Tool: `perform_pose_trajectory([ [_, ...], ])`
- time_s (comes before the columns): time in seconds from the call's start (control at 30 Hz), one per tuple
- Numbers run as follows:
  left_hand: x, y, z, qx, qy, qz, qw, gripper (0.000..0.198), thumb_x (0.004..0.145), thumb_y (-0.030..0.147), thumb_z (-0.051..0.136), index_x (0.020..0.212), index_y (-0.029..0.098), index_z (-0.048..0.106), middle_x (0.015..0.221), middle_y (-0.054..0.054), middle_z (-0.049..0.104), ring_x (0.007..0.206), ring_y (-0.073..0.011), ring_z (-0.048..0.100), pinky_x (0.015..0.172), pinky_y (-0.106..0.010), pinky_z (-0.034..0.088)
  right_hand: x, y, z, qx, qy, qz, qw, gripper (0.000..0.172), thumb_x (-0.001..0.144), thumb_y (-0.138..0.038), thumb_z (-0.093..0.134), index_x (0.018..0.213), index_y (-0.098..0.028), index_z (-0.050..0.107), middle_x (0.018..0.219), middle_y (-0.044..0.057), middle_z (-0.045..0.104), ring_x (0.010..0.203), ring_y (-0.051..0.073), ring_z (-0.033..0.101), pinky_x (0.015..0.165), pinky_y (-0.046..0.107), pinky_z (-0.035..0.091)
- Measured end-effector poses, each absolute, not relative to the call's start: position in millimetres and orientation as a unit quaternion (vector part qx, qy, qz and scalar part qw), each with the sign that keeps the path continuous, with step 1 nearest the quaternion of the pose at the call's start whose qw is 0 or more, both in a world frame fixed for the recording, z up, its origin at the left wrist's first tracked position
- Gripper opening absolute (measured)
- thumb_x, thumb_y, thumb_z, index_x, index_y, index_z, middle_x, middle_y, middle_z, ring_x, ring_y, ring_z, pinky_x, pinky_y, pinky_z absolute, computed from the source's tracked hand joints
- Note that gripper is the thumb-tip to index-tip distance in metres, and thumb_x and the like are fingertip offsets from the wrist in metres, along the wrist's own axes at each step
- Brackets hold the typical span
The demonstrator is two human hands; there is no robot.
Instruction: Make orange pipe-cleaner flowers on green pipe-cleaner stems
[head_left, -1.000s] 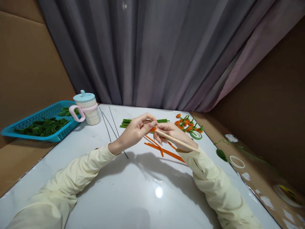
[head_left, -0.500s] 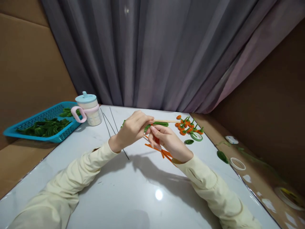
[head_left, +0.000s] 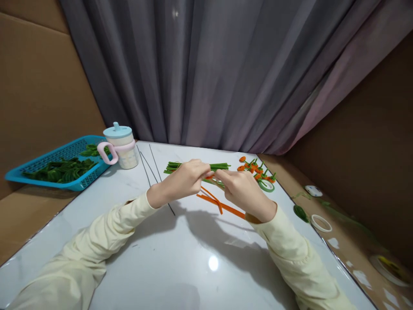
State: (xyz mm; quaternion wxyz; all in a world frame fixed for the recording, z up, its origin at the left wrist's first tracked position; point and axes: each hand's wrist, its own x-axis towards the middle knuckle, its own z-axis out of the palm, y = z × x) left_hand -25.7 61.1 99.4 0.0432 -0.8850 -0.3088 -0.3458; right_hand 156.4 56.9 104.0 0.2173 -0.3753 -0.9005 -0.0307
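My left hand [head_left: 187, 178] and my right hand [head_left: 247, 189] meet above the middle of the table, fingers pinched together. Between the fingertips shows a bit of orange pipe cleaner [head_left: 210, 177]. A pale wooden stick is mostly hidden by the fingers. Loose orange pipe cleaners [head_left: 230, 209] lie on the table below my right hand. Behind the hands rests a bundle of green pipe cleaners [head_left: 221, 166]. Several small orange flower heads with green stems [head_left: 258, 168] are grouped to the right, beside a roll of green tape [head_left: 266, 186].
At the left stand a blue basket [head_left: 84, 184] of green leaf pieces and a lidded cup [head_left: 121, 148] with a pink handle. Thin dark wires [head_left: 155, 165] lie near my left wrist. A green leaf [head_left: 300, 213] and a white tape roll [head_left: 321, 223] are at the right edge.
My right hand has turned over, palm now downward, and its fingertips have come up against the left ones. The wooden stick no longer points out to the right.
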Motion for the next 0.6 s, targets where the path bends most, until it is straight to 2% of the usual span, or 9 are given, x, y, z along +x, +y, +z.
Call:
perform_pose_trajectory([
  [0.1,-24.8,56.8,106.3,-0.884,-0.308,-0.346,-0.063,0.027,0.087,0.014,0.038,0.061,0.018,0.039,0.056,0.003,0.041,0.053,-0.0107,0.038,0.053,-0.023,0.032,166.5,60.3,110.3,-0.343,-0.914,-0.037,0.213,0.022,0.065,0.000,0.037,0.069,-0.018,0.048,0.055,0.000,0.046,0.047,0.011,0.031,0.050,0.026,0.016],
  [0.2,-25.4,52.1,112.4,-0.873,-0.300,-0.340,-0.178,0.028,0.091,0.023,0.037,0.064,0.017,0.043,0.055,0.004,0.037,0.051,-0.0089,0.035,0.051,-0.022,0.030,172.0,66.1,115.9,-0.273,-0.934,0.057,0.222,0.018,0.075,-0.007,0.037,0.066,-0.019,0.047,0.055,-0.001,0.045,0.048,0.010,0.034,0.052,0.023,0.023],
  [0.3,-26.2,50.2,112.8,-0.837,-0.311,-0.360,-0.272,0.030,0.093,0.031,0.037,0.067,0.017,0.044,0.057,0.004,0.036,0.051,-0.0086,0.033,0.049,-0.022,0.028,170.7,72.1,115.8,-0.245,-0.926,0.131,0.254,0.022,0.083,-0.017,0.038,0.063,-0.019,0.046,0.052,-0.003,0.043,0.048,0.009,0.034,0.053,0.022,0.026],
  [0.47,-23.5,55.0,101.5,-0.762,-0.324,-0.445,-0.342,0.032,0.091,0.040,0.040,0.070,0.017,0.044,0.060,0.003,0.037,0.054,-0.0094,0.036,0.049,-0.022,0.030,163.2,75.9,107.4,-0.293,-0.873,0.208,0.331,0.028,0.084,-0.028,0.044,0.057,-0.019,0.045,0.048,-0.005,0.040,0.046,0.008,0.033,0.050,0.022,0.026],
  [0.6,-18.5,57.4,93.7,-0.701,-0.305,-0.515,-0.389,0.021,0.090,0.039,0.046,0.091,0.018,0.048,0.063,0.003,0.047,0.057,-0.0103,0.045,0.052,-0.021,0.036,155.0,73.7,99.7,-0.289,-0.826,0.318,0.365,0.031,0.087,-0.033,0.042,0.062,-0.018,0.050,0.050,-0.002,0.047,0.049,0.010,0.041,0.051,0.022,0.031],
])
